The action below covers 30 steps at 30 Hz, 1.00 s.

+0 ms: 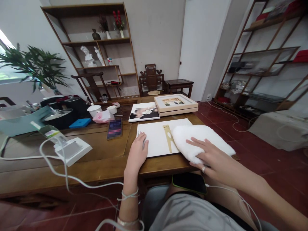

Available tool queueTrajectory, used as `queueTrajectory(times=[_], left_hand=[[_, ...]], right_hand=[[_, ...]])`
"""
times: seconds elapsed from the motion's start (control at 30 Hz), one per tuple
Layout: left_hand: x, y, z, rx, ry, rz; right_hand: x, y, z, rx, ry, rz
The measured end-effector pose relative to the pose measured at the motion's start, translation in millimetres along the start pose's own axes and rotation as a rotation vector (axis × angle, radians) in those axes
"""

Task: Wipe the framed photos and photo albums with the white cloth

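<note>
A white board (157, 138) lies flat near the front edge of the wooden table (103, 160). My left hand (137, 153) rests on the board's left edge, fingers curled down against it. My right hand (209, 154) lies flat with fingers spread on a folded white towel (199, 139) that covers the board's right side. A thin brass-coloured tool (168, 136) lies on the board between the hands, partly under the towel.
Behind the board lie a printed picture (144, 112) and stacked pale wooden frames (176, 104). A phone (114, 128), cups, pots and a white box (72, 149) with cables stand to the left. A dark phone (190, 183) rests on my lap. Shelves line the walls.
</note>
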<state>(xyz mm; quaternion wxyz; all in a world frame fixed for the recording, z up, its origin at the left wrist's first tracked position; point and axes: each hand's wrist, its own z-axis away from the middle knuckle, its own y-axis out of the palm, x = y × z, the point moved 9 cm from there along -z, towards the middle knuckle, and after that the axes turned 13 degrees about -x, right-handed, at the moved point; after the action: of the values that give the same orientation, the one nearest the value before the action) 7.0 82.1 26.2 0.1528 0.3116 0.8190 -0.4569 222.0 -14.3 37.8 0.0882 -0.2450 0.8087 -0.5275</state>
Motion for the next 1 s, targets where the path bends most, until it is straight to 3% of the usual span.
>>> queueTrajectory(times=[0.2,0.43,0.6,0.8,1.0], left_hand=[[0.2,-0.3,-0.1,-0.016,0.011,0.005],[0.8,-0.3,0.3,-0.018,0.006,0.017],[1.1,-0.3,0.3,-0.018,0.003,0.015],[0.7,0.0,0.3,-0.017,0.008,0.009],[-0.6,-0.3,0.9,-0.005,0.001,0.0]], right_hand=[[-17.0,13.2,-41.9,0.028,0.009,-0.027],[-48.7,44.7,-98.5,0.093,0.019,0.124],[-62.4,56.6,-122.2,0.087,0.058,0.173],[-50.4,53.4,-113.8,0.099,0.022,0.179],[-21.2,33.1,-67.7,0.066,-0.037,0.137]])
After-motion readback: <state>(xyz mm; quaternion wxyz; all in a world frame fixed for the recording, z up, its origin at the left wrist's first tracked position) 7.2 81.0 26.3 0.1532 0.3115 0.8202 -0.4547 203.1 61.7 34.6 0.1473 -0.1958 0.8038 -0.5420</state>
